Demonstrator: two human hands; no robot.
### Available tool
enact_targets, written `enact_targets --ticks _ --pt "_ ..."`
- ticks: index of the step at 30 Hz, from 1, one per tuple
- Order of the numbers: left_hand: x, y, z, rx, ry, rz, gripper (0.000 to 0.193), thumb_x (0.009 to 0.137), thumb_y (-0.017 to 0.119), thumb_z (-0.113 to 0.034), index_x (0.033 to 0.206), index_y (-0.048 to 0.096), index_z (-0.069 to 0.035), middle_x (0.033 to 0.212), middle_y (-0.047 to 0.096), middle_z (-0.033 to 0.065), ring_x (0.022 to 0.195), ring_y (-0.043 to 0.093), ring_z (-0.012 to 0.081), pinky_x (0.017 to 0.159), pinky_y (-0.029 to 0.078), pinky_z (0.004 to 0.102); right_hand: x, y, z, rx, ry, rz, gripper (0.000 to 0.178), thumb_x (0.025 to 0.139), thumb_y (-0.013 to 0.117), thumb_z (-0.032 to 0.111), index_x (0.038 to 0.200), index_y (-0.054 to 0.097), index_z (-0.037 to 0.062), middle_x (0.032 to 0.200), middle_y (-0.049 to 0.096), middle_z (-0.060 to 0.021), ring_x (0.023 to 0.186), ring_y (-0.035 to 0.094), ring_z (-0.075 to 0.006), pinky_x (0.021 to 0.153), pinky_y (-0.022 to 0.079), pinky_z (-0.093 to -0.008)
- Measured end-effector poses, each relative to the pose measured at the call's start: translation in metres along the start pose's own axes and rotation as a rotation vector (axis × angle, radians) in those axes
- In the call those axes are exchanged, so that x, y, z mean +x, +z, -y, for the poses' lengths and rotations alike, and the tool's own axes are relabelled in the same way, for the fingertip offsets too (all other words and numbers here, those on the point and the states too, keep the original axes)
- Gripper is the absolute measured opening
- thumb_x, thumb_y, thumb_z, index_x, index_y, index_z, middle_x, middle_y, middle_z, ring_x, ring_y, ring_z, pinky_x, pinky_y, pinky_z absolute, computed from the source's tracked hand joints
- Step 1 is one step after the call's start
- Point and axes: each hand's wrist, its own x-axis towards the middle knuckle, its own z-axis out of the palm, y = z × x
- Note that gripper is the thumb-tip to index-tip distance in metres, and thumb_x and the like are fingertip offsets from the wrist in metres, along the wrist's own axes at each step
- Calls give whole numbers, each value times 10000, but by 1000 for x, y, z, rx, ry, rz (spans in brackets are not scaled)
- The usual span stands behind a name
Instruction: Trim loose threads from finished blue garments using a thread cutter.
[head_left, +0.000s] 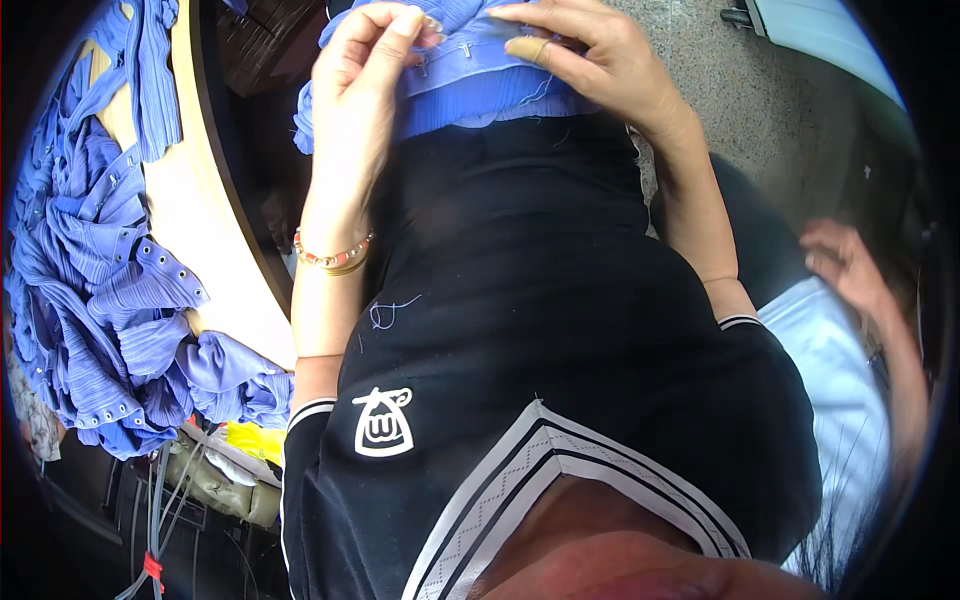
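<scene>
A blue pleated garment [470,95] lies across my lap at the top of the view, with small pale metal-looking fasteners along a smooth band and loose threads at its edge. Above its left part, my left hand [362,70] is closed, thumb and forefinger pinched together. Something small and shiny shows at those fingertips, too small to name. My right hand [610,65] grips the cloth at the right, with a tan covering [527,49] on its thumb. Its other fingers are partly hidden.
On the left, a pale curved tabletop [205,240] carries a heap of similar blue pleated garments [100,300], some with eyelets. Cables [155,520] hang below it. Another person's hand [850,262] and light blue clothing [835,390] are close at my right. Speckled floor [715,90] shows beyond.
</scene>
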Motion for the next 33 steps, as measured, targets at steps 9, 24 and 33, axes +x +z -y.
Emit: enact_targets --ticks 9,24,33 --pt "-7 4 -18 485 277 12 115 884 806 -111 894 717 -38 968 690 12 876 607 100 778 438 233 7 -27 30 -129 545 35 291 901 743 70 1184 725 6 861 635 -83 771 601 -160 692 473 -275" --pt "13 33 -1 856 414 99 131 887 771 -167 979 777 -74 935 711 64 879 648 240 860 463 361 -13 -29 31 93 795 -86 296 920 733 68 1210 721 7 949 653 -35 844 596 -92 730 476 -232" --pt "8 29 -8 466 89 -1 99 935 746 -105 931 735 -7 847 678 -12 798 594 64 727 459 217 -31 -30 17 69 744 -150 294 923 742 77 1209 724 13 969 663 -24 867 605 -94 754 485 -237"
